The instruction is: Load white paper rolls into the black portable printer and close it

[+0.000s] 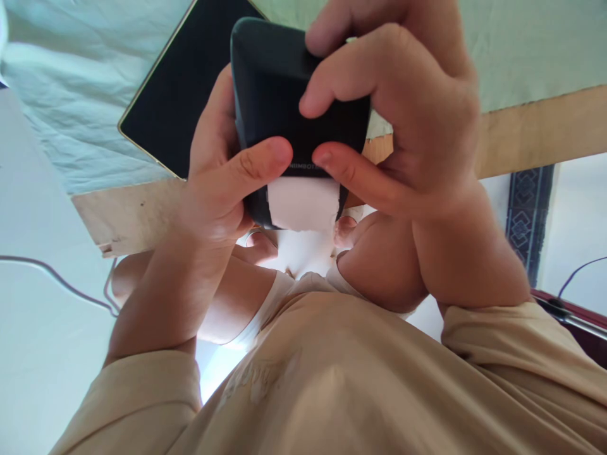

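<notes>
Both of my hands grip a small black device (270, 82) with rounded corners, held close above my lap. My left hand (222, 183) wraps its left side, thumb pressed across the front near faint printed lettering. My right hand (403, 120) covers the top and right side, thumb meeting the left thumb on the front face. A short strip of pale pink paper (303, 205) with a torn edge sticks out of the device's lower end, just under both thumbs.
A dark tablet (180, 95) with a gold rim lies on a light green sheet behind the device. A wooden bed edge (535, 129) runs across. A grey cable (57, 278) trails on the white floor at left. My beige shirt fills the bottom.
</notes>
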The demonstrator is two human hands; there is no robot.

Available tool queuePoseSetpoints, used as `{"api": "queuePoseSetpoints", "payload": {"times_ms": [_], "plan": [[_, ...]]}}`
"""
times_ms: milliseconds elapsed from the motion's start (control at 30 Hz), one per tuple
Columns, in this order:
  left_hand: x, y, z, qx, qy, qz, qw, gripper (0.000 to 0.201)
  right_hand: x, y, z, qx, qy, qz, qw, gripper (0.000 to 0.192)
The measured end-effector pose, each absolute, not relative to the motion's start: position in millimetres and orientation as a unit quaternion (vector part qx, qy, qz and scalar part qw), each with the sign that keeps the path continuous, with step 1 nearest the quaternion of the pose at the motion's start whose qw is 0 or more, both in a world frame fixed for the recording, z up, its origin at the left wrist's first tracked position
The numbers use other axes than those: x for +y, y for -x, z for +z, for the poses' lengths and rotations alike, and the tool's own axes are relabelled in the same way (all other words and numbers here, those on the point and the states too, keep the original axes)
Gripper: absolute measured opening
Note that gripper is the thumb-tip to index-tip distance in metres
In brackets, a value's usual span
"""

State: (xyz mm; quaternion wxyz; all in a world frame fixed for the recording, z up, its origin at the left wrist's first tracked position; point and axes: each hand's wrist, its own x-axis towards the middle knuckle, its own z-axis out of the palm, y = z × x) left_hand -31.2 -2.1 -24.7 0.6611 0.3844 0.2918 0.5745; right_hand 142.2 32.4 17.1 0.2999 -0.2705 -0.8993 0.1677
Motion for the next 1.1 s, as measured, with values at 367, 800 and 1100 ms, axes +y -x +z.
{"api": "queuePoseSetpoints", "payload": {"times_ms": [367,800,1100], "plan": [[0.2,34.9,-28.7,0.289,-0.405,0.558,0.664,0.049,35.3,-141.1,14.9,-0.898,0.244,0.180,0.319,0.035],[3.2,37.3,-29.1,0.293,-0.394,0.565,0.663,0.044,31.9,-142.4,14.0,-0.913,0.256,0.132,0.290,0.031],[4.5,34.8,-33.9,0.317,-0.396,0.580,0.637,0.043,25.8,-141.5,14.6,-0.899,0.314,0.132,0.274,0.029]]}}
